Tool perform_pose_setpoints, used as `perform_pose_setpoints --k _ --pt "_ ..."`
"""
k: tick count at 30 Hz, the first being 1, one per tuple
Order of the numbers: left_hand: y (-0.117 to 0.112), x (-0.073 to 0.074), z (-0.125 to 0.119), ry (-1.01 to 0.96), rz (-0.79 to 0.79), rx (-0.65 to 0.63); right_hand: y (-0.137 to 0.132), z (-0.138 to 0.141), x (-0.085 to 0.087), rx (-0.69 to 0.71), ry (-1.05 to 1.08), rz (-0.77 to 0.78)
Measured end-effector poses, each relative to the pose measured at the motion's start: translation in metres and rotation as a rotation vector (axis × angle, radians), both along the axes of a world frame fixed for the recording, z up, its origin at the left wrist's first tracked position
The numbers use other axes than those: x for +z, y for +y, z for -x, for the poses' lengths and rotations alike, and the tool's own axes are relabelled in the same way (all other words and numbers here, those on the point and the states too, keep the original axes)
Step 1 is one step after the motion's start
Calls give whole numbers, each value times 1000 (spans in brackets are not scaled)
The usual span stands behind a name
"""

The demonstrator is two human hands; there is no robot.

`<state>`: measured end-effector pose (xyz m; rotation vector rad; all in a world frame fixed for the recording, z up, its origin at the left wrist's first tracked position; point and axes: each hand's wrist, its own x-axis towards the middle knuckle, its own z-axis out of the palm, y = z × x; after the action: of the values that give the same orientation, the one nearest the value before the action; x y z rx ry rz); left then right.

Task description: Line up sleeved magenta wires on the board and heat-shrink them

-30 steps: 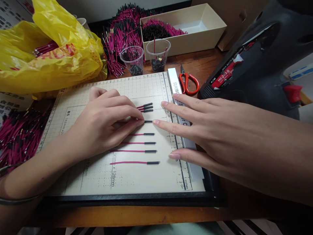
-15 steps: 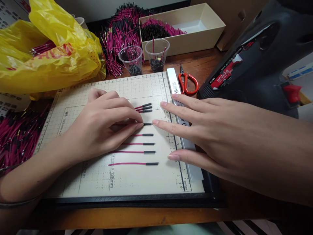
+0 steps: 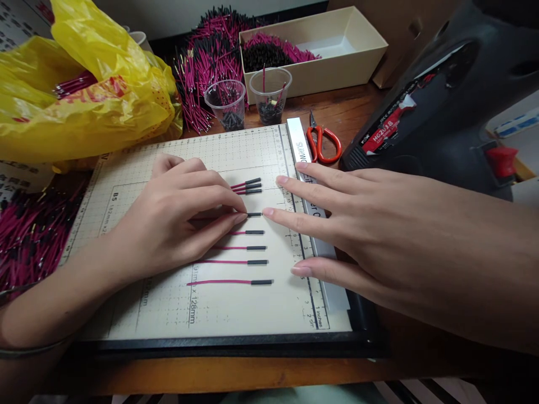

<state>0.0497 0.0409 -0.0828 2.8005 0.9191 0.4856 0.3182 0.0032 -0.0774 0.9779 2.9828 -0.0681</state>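
My left hand [image 3: 193, 207] pinches a red wire with a black sleeve [image 3: 254, 214] between thumb and index finger; its red part is mostly hidden under the fingers. My right hand [image 3: 337, 219] is spread, palm down, with the index fingertip at the free end of that black sleeve. The other fingers lie across the printed scale and metal strip [image 3: 309, 185] of the paper cutter board [image 3: 236, 314]. Nearer me, several more sleeved wires [image 3: 227, 282] lie in a spaced column. Three others [image 3: 252, 186] lie close together beyond my left fingertips.
Behind the board stand two clear plastic cups [image 3: 269, 106] with black bits and a cardboard box [image 3: 328, 73] of wires. Red-handled scissors [image 3: 322, 146] lie beside the strip. A dark tool body [image 3: 421, 95] rises at right, a yellow bag [image 3: 126, 112] at left. Wire heaps [image 3: 29, 241] flank the board.
Both hands hold nearly the same place; my right thumb and index finger have shifted very slightly to the right. The wires on the board lie as before.
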Motion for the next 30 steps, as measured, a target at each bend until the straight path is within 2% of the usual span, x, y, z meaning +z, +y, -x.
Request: perform_pose_setpoints --k 7,19,30 --pt "-1 -2 1 -11 -3 -18 1 -2 2 5 -7 43" --pt "-1 0 0 15 -19 -24 -3 2 -1 -1 6 -9" --pt "-1 -1 -1 25 -15 -15 0 0 0 9 -6 6"
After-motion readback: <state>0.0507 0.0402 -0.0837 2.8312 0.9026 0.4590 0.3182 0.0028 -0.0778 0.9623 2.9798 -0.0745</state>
